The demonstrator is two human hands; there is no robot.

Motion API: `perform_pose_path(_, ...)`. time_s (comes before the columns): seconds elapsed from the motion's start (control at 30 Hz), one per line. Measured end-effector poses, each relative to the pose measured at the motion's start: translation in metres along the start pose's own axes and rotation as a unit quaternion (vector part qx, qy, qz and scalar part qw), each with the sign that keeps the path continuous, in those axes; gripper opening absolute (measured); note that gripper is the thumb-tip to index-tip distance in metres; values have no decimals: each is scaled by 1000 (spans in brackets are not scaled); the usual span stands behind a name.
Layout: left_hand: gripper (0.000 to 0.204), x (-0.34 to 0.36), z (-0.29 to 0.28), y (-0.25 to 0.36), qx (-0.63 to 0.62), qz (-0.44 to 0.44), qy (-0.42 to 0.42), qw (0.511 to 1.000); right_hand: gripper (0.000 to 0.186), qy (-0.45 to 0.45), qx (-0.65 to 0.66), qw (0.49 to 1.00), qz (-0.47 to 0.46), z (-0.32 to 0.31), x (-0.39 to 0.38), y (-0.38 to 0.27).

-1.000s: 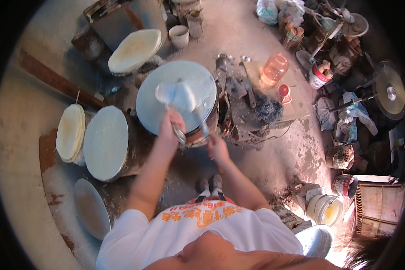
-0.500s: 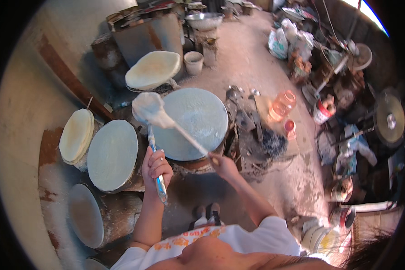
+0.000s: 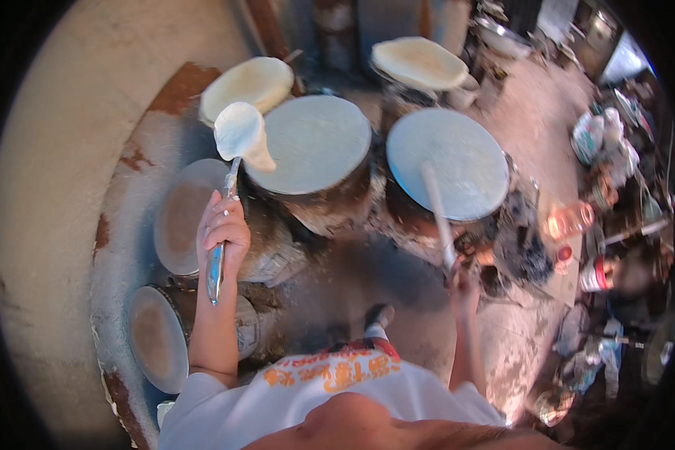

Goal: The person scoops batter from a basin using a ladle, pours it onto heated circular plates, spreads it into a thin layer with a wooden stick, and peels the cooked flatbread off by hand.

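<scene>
My left hand (image 3: pixel 222 232) is closed on the metal handle of a ladle whose bowl (image 3: pixel 236 135) is coated in thick white batter, raised beside a round pale-coated griddle (image 3: pixel 307 142) on a drum stove. Lower right, my right hand (image 3: pixel 463 279) grips a long pale stick (image 3: pixel 439 210); its far end lies over a second round griddle (image 3: pixel 446 150) with a pale, wet-looking surface. Behind them rest thin cream rounds, one pile at left (image 3: pixel 247 79) and another at back right (image 3: pixel 420 60).
Two brown-centred griddles (image 3: pixel 156 337) sit low at my left, along a curved wall (image 3: pixel 49 202). At right are a pink translucent jug (image 3: pixel 571 221), a red cup, a dark fibrous clump (image 3: pixel 534 261), bags (image 3: pixel 607 135) and buckets. A metal basin (image 3: pixel 502 37) is at the back.
The view has swung left, so the stoves appear shifted. The ladle has risen leftward, apart from the stick, which now points upward over the right-hand griddle; both hands keep their grip.
</scene>
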State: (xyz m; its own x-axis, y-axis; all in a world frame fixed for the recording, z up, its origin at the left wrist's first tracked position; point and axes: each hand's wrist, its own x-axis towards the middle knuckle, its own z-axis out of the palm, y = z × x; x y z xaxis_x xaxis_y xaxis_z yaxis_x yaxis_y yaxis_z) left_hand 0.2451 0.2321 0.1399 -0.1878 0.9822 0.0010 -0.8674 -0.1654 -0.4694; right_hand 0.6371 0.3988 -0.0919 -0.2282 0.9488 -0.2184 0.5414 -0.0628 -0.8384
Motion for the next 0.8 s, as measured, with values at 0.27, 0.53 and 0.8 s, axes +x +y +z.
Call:
perform_pose_path(0.27, 34, -38, 34, 155, 82, 28, -13, 996, 50, -297, 256, 915, -93, 264, -40, -175)
perform_pose_path(0.53, 27, -61, -9, 272, 155, 103, 119, 975, 43, -291, 246, 906, -183, 428, -30, -210)
perform_pose_path(0.8, 49, -42, 0, 291, 532, 212, 259, 778, 46, -122, 129, 925, -337, 436, -30, -228)
